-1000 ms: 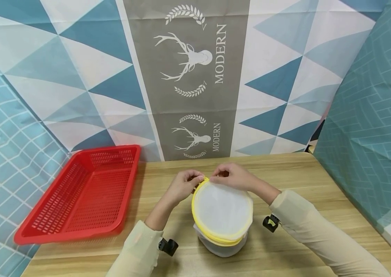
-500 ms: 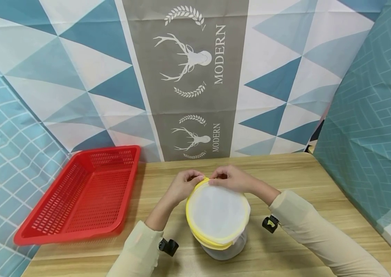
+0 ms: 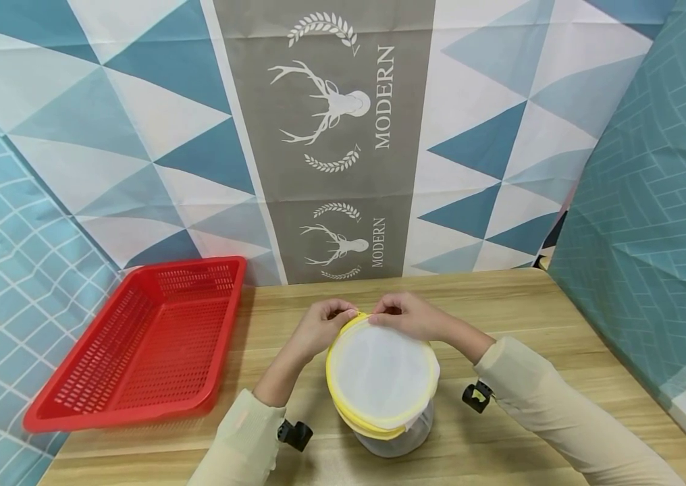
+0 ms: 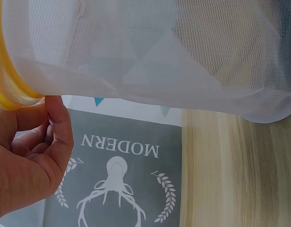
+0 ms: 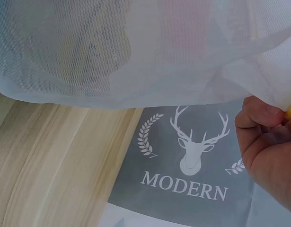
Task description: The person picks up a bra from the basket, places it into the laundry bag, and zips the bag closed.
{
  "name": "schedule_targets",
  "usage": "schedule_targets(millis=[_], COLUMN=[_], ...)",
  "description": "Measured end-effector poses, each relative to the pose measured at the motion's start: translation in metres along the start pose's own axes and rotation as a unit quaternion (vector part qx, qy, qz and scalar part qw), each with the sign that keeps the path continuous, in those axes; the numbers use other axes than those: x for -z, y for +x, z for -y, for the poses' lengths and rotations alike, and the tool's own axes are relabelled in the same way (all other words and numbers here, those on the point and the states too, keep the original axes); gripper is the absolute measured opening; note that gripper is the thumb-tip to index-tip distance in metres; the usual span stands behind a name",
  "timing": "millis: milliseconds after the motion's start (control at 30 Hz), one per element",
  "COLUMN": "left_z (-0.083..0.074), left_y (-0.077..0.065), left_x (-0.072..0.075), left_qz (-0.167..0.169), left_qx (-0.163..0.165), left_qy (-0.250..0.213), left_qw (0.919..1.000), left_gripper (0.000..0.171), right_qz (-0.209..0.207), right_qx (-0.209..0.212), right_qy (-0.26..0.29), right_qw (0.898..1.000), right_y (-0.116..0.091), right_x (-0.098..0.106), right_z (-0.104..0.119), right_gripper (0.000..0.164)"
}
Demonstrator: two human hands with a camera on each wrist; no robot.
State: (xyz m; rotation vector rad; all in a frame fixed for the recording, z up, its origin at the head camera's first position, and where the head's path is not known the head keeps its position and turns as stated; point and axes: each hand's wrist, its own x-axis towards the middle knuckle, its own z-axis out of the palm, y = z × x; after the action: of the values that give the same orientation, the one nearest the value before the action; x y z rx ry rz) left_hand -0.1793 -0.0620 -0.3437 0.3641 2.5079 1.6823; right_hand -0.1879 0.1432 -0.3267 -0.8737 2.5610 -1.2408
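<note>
A round white mesh laundry bag (image 3: 382, 371) with a yellow rim stands on the wooden table between both arms, its lid tilted toward the head camera. My left hand (image 3: 321, 327) pinches the far edge of the yellow rim (image 4: 8, 61) with thumb and fingertips. Right beside it, my right hand (image 3: 412, 316) pinches the lid's edge, thumb on top of the white mesh. A small yellow tab (image 3: 360, 314) shows between the two hands. In both wrist views the bag's thin mesh wall (image 4: 136, 47) hangs above the hands, and the backdrop shows faintly through it.
A red perforated plastic basket (image 3: 154, 344) sits at the left of the wooden table (image 3: 477, 297). Behind the table hangs a patterned cloth backdrop (image 3: 331, 182) with deer heads. A teal cloth (image 3: 653, 223) borders the right side.
The bag's lid has swung slightly left and toward the camera, showing more of the grey-white side at lower right. Both hands keep their pinch; the right has dropped a little.
</note>
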Motion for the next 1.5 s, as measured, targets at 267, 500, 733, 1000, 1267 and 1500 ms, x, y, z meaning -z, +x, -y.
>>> schedule_targets(millis=[267, 500, 733, 1000, 1267, 1500], left_z=[0.0002, 0.0012, 0.0014, 0.0024, 0.0035, 0.0037], left_y=[-0.0005, 0.0007, 0.0011, 0.0005, -0.0006, -0.0012], left_x=[-0.0001, -0.0011, -0.0017, -0.0013, 0.0001, 0.0007], left_qz=[-0.003, -0.002, 0.007, 0.006, 0.002, 0.003], left_qx=[0.0, -0.004, -0.005, -0.01, -0.014, -0.012], left_qy=[0.013, 0.014, 0.013, 0.015, 0.013, 0.012], left_qw=[0.9999, 0.9999, 0.9999, 0.9998, 0.9998, 0.9999], left_gripper=[0.015, 0.015, 0.015, 0.015, 0.014, 0.014], right_qz=[0.001, -0.004, 0.004, 0.005, 0.0, -0.007], right_qx=[-0.009, -0.006, 0.01, 0.017, 0.022, 0.03], right_qy=[0.003, -0.002, -0.006, -0.005, -0.013, -0.019], right_qw=[1.0, 1.0, 1.0, 1.0, 1.0, 0.999], right_y=[-0.0003, -0.0002, 0.002, 0.0021, -0.0003, -0.0016], right_x=[-0.0006, -0.0011, -0.0034, -0.0036, -0.0026, -0.0026], right_z=[-0.0062, -0.0071, -0.0078, -0.0056, -0.0049, -0.0055], right_gripper=[0.018, 0.018, 0.021, 0.022, 0.021, 0.02])
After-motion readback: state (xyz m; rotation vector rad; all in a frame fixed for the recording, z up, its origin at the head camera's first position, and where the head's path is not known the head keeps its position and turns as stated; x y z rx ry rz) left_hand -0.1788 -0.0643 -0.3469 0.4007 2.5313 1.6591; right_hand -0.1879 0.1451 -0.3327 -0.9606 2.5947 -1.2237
